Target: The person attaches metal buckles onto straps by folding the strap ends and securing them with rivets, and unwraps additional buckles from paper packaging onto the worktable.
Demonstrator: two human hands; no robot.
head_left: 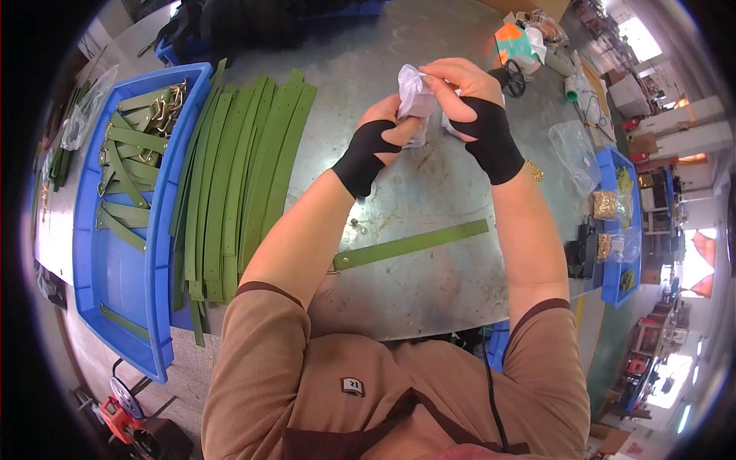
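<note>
A crumpled, thin white cloth (415,100) is bunched between my two hands over the metal table. My left hand (387,130) grips its lower left part with closed fingers. At its upper right edge, my right hand (464,88) pinches the fabric. Both hands wear black wrist wraps that leave the fingers bare. Another piece of white material shows partly behind my right hand; whether it belongs to the same cloth I cannot tell. Nearer my body, a single green strap (414,245) lies on the table below my hands.
Many long green straps (249,176) lie side by side on the left. Beyond them, a blue bin (161,299) holds shorter straps with metal fittings. Small brass parts (534,171) sit by my right wrist. A tissue box (514,44) and another blue bin (609,284) are right.
</note>
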